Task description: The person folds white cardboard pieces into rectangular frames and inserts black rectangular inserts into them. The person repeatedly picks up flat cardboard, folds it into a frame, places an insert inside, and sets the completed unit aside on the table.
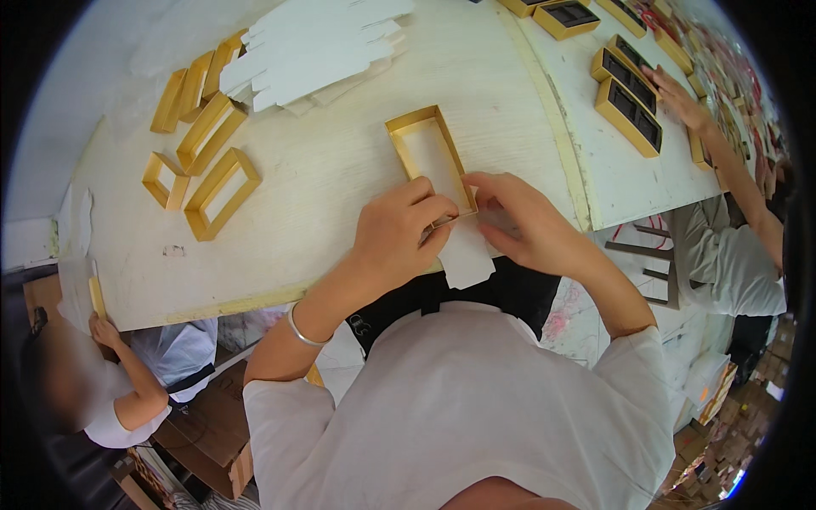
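A gold rectangular cardboard frame (460, 159), with no bottom and a pale inside, lies on the table in front of me. My left hand (398, 225) is closed on its near left end, thumb and fingers pinching at the near wall. A white card strip (466, 259) extends from under that near end past the table's edge, above my lap. At the frame's near right corner is my right hand (529, 217), its index fingertip against the outer wall. The right thumb stands apart from the index, with a gap between them. Part of the near wall is hidden by my left fingers.
Several gold frames (223, 194) stand at the left, beside a stack of white card sheets (310, 51). On the adjoining table at right, gold boxes with black inserts (627, 115) lie near another person's hand (677, 98). Another person's hand (105, 331) shows at the left table edge.
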The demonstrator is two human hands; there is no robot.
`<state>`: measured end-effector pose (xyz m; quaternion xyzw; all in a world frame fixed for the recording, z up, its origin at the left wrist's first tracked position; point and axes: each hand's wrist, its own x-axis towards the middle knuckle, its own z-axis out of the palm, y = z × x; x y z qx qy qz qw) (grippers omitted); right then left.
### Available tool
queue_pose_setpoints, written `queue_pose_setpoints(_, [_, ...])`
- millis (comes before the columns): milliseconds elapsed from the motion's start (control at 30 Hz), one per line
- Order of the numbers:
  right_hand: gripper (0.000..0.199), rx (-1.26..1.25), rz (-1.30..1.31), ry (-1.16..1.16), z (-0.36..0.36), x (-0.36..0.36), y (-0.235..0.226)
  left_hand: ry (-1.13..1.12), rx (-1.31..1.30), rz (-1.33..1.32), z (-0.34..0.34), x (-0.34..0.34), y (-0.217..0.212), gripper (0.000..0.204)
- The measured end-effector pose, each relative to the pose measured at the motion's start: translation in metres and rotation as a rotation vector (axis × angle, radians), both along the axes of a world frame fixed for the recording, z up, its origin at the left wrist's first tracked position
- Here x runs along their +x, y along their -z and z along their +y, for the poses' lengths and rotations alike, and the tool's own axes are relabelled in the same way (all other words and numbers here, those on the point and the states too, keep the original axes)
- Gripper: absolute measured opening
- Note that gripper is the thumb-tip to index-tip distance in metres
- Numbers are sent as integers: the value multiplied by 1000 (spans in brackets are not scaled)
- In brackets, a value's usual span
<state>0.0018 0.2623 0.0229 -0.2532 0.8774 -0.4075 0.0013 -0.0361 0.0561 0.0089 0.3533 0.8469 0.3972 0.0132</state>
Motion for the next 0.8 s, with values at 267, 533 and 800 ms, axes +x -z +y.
queue_pose_setpoints(267, [52, 229, 523, -94, -5, 35, 27, 113, 46, -196, -14, 13, -3, 22])
queue_pose_setpoints(533, [39, -540, -254, 195, -25, 22, 19, 148, 270, -525, -22, 7, -2, 30])
queue_pose_setpoints(800, [16, 336, 599, 146, -32, 27, 17, -26, 160, -28, -10, 20, 1, 20])
